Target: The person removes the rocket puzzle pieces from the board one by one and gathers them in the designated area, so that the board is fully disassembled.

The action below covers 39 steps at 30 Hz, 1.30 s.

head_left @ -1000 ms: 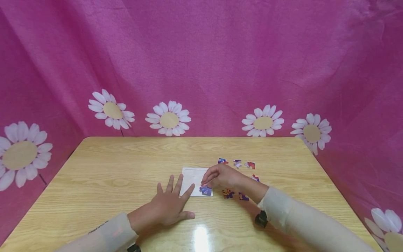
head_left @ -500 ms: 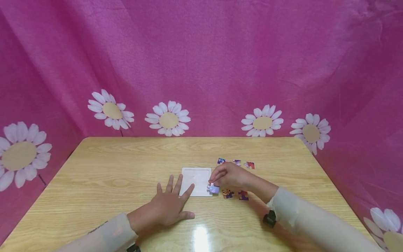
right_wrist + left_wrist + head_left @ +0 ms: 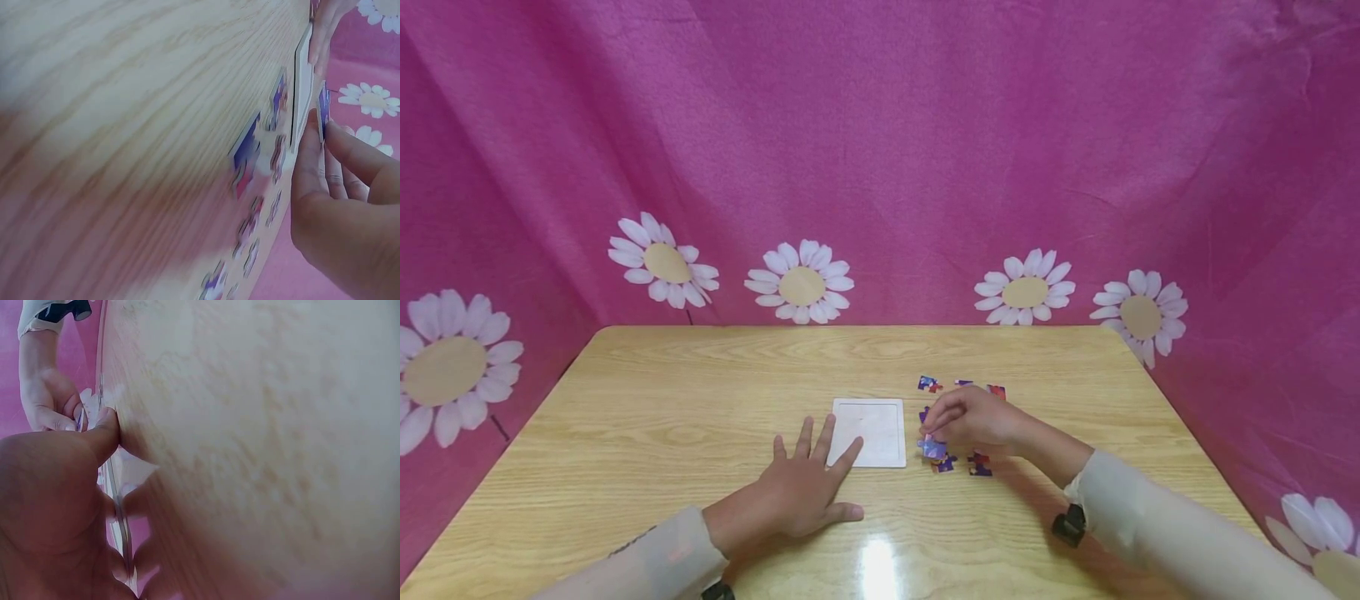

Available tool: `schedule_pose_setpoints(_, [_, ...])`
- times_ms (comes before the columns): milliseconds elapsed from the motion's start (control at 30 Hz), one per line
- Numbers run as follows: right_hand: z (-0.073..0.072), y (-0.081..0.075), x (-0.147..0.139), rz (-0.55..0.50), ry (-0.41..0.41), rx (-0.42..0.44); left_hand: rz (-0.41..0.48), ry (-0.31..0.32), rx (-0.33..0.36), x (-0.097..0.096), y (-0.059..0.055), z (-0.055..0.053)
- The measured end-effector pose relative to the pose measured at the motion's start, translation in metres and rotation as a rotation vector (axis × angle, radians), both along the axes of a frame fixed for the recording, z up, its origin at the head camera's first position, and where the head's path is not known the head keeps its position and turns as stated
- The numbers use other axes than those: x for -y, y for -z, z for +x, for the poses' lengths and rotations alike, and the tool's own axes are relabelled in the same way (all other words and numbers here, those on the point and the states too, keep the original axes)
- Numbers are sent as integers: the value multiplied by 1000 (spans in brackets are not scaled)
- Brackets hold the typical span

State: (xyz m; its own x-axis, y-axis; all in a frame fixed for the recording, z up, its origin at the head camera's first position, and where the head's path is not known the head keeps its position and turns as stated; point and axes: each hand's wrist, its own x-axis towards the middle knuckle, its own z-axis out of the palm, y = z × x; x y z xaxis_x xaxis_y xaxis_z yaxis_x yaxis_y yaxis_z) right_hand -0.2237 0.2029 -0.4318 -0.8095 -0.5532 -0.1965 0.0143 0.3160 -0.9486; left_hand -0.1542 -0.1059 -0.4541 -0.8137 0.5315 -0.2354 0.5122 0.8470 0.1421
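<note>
My right hand pinches a purple-blue jigsaw piece between thumb and fingers, just right of the white puzzle tray. In the right wrist view that jigsaw piece stands on edge, held above the table. My left hand lies with fingers spread, its fingertips on the tray's left side. Bare white surface shows inside the tray's rim. Loose jigsaw pieces surround the right hand: a blue and red one behind it and a dark red and purple one in front. The hand partly covers others.
The wooden table runs back to a pink curtain printed with daisies. In the right wrist view several loose pieces lie spread on the tabletop beside the tray.
My right hand has carried the jigsaw piece rightward, from over the tray's right part to beside the tray, above the loose pieces. The left hand has stayed in place.
</note>
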Motion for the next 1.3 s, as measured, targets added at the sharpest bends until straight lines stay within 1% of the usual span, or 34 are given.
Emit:
schedule_pose_setpoints(100, [2, -2, -7, 17, 16, 4, 0, 1, 18, 0, -3, 1])
schedule_pose_setpoints(200, [3, -4, -15, 27, 37, 35, 3, -8, 40, -2, -9, 2])
schedule_pose_setpoints(233, [4, -4, -17, 28, 35, 34, 0, -10, 44, -2, -10, 3])
schedule_pose_setpoints(367, [5, -4, -27, 58, 14, -12, 5, -17, 35, -3, -14, 5])
schedule_pose_setpoints(467, [6, -4, -35, 77, -5, -32, -2, -16, 25, -3, -13, 6])
schedule_pose_setpoints(600, [7, -2, -48, 55, -20, -1, -12, -16, 19, -3, -12, 5])
schedule_pose_setpoints(733, [9, -4, -61, 39, -14, 36, -11, -16, 22, -3, -12, 5])
schedule_pose_setpoints(867, [11, -9, -74, 61, 3, 65, -2, -19, 35, -3, -13, 5])
schedule_pose_setpoints(967, [13, -9, -84, 54, 2, 94, 1, -19, 38, -3, -13, 5])
schedule_pose_setpoints(1100, [15, -9, -95, 55, 2, 122, 0, -18, 33, -3, -13, 5])
schedule_pose_setpoints(1300, [16, -6, -108, 99, 26, 136, -1, -17, 23, -3, -14, 6])
